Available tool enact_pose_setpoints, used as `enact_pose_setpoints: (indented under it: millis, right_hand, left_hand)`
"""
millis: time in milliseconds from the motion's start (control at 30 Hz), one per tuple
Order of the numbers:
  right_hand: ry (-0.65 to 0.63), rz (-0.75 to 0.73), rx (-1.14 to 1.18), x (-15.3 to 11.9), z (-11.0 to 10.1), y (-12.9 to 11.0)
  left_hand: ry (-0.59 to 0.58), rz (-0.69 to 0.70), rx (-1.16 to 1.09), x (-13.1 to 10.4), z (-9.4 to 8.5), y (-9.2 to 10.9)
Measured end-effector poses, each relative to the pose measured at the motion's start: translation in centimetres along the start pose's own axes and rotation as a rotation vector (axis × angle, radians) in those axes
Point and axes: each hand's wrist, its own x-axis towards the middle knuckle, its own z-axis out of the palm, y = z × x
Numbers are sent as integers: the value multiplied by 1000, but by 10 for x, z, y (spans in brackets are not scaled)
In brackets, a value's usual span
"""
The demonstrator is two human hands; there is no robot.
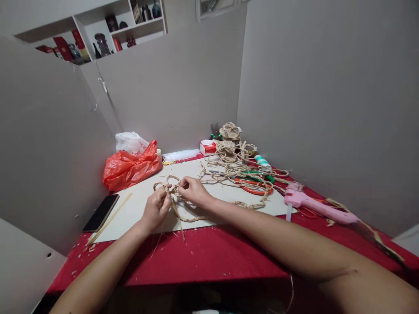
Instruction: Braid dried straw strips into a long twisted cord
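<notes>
A braided straw rope [193,219] lies looped on the white board [144,222], and part of it is raised between both hands. My left hand [157,208] is closed, its thumb and fingers pinched on a loop of the rope. Close to its right, my right hand [192,190] pinches the same rope near where the loops cross. Loose strands hang below the left fingers over the board's front edge. From the right forearm the braid runs on to the right. The fingertips of both hands are partly hidden by the rope.
Tangled rope [227,150] is heaped at the back right, with orange-handled scissors [253,186] among it. A pink glue gun [319,208] lies at the right on the red cloth [196,261]. At the left are a phone [102,213] and a red plastic bag [131,168].
</notes>
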Motion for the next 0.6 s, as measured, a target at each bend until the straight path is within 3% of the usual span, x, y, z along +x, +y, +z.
enact_pose_setpoints:
  millis: [133, 267, 500, 600]
  right_hand:
    - [8, -96, 16, -11, 8, -8]
    - [21, -111, 20, -13, 9, -10]
    - [37, -168, -80, -5, 0, -5]
    - [-3, -51, -61, 0, -2, -3]
  left_hand:
    - [7, 142, 211, -3, 7, -13]
    - [46, 150, 332, -3, 9, -23]
    - [18, 103, 276, -3, 5, -19]
    - [-22, 84, 225, -3, 4, -18]
